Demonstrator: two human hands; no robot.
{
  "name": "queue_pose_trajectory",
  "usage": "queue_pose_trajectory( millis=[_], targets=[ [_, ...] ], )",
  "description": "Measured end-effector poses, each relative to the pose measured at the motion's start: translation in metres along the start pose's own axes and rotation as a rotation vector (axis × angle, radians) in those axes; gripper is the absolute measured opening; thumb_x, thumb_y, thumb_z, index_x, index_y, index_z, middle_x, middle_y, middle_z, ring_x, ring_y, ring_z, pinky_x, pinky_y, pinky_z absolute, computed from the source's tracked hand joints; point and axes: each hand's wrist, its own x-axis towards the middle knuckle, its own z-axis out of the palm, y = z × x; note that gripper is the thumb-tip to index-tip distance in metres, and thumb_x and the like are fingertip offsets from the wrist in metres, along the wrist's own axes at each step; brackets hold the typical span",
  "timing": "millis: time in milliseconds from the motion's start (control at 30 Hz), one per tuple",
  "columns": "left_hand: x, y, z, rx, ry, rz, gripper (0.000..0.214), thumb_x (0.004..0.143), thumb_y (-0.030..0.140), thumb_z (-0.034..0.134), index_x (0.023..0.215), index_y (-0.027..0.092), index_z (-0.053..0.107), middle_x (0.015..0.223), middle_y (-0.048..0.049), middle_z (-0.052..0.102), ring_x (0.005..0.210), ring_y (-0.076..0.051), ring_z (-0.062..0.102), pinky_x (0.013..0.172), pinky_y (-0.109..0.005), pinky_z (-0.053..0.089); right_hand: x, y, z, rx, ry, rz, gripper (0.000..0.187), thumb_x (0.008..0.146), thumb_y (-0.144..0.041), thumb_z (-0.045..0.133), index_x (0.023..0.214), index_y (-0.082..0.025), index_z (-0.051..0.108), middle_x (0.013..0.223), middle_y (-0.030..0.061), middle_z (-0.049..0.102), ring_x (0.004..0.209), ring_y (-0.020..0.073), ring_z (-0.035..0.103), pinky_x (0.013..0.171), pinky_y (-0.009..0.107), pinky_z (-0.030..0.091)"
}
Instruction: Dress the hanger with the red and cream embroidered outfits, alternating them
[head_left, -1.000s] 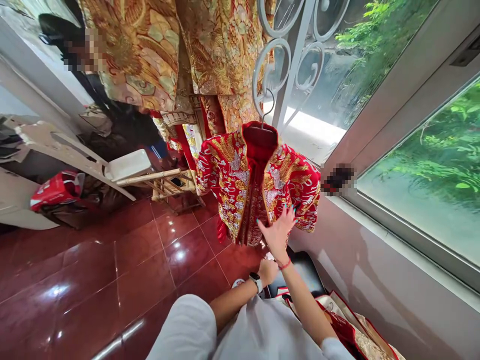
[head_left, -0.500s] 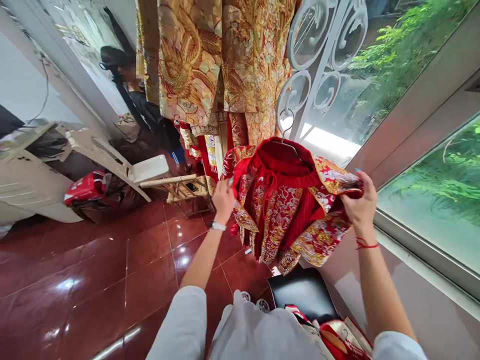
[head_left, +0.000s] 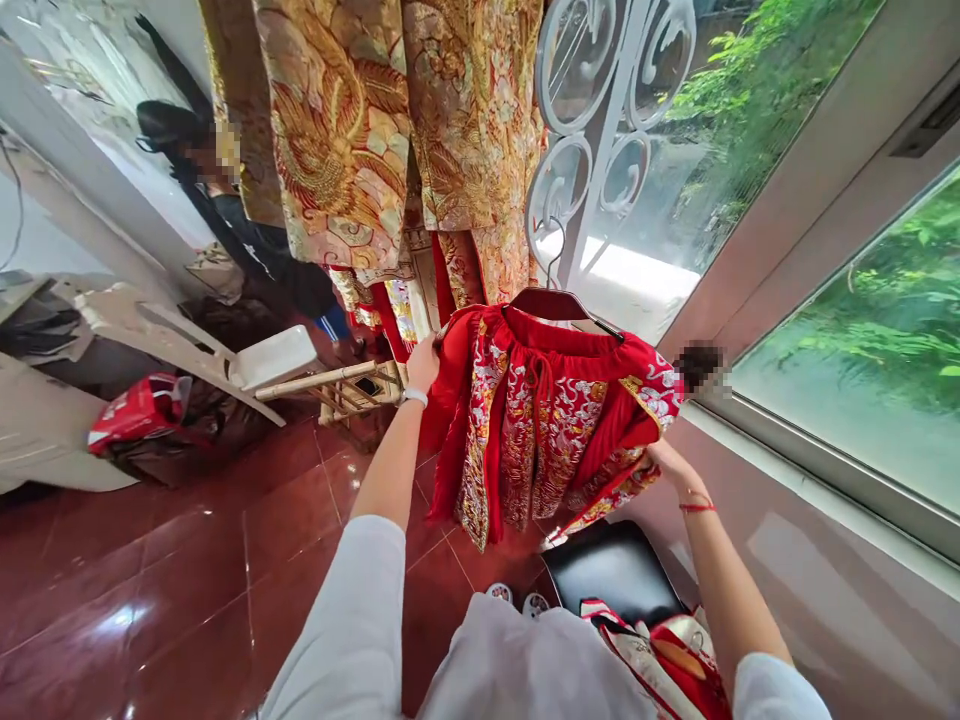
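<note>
In front of me a red jacket (head_left: 480, 450) with gold and silver embroidery hangs on a dark hanger (head_left: 546, 303) with a metal hook. A red skirt (head_left: 536, 400) with a gathered, tied waistband shows inside the jacket's open front. My left hand (head_left: 422, 366) is closed on the jacket's left edge, near the shoulder. On the other side, my right hand (head_left: 670, 466) grips the jacket lower down, by the sleeve; its fingertips are hidden behind the cloth.
Gold embroidered garments (head_left: 337, 140) hang behind, beside a white scrolled metal frame (head_left: 585, 130). A black-topped seat (head_left: 615, 570) holds folded red and white clothes (head_left: 675, 660). Left are a bamboo rack (head_left: 337, 385), a white chair (head_left: 274, 357) and a person (head_left: 255, 240). A window (head_left: 862, 330) lines the right.
My right hand has moved from the shoulder down to the lower sleeve. The jacket's left side now hangs with its red lining outward, and more of the hanger shows. The view has shifted right.
</note>
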Motion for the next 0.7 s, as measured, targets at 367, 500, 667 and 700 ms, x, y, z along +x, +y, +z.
queue_pose_trajectory(
  millis=[367, 500, 667, 700],
  targets=[
    [0.024, 0.122, 0.002, -0.42, -0.443, 0.464, 0.025, 0.09, 0.03, 0.049, 0.103, 0.019, 0.066, 0.099, -0.006, 0.071, 0.101, -0.02, 0.065, 0.094, -0.032, 0.051, -0.129, 0.054, 0.103, 0.058, 0.145, 0.283, 0.046, 0.072, -0.055, 0.067, 0.099, -0.018, 0.07, 0.106, 0.014, 0.074, 0.117, 0.0345, 0.061, 0.108, 0.051, 0.046],
    [0.0, 0.136, -0.008, -0.359, -0.363, 0.519, 0.033, 0.091, 0.051, 0.057, 0.098, 0.019, 0.062, 0.085, -0.002, 0.065, 0.083, -0.017, 0.06, 0.079, -0.026, 0.048, -0.145, 0.057, 0.135, 0.047, 0.144, 0.375, 0.036, 0.075, -0.05, 0.067, 0.095, -0.02, 0.068, 0.097, 0.0109, 0.075, 0.11, 0.0296, 0.064, 0.103, 0.047, 0.049],
    [-0.014, 0.126, -0.065, 0.139, -0.067, 0.528, 0.057, 0.096, 0.067, 0.041, 0.106, 0.017, 0.066, 0.086, -0.0049, 0.067, 0.087, -0.022, 0.061, 0.082, -0.03, 0.044, -0.211, 0.052, 0.099, 0.061, 0.174, 0.439, 0.05, 0.077, -0.062, 0.057, 0.092, -0.016, 0.071, 0.086, 0.0131, 0.076, 0.093, 0.0327, 0.069, 0.09, 0.052, 0.056],
    [-0.014, 0.125, -0.076, 0.249, -0.041, 0.525, 0.063, 0.097, 0.071, 0.036, 0.109, 0.017, 0.066, 0.086, -0.0051, 0.067, 0.088, -0.022, 0.062, 0.082, -0.03, 0.043, -0.231, 0.046, 0.082, 0.061, 0.198, 0.437, 0.054, 0.078, -0.064, 0.055, 0.098, -0.016, 0.072, 0.089, 0.0128, 0.076, 0.093, 0.0336, 0.069, 0.088, 0.052, 0.057]
  ],
)
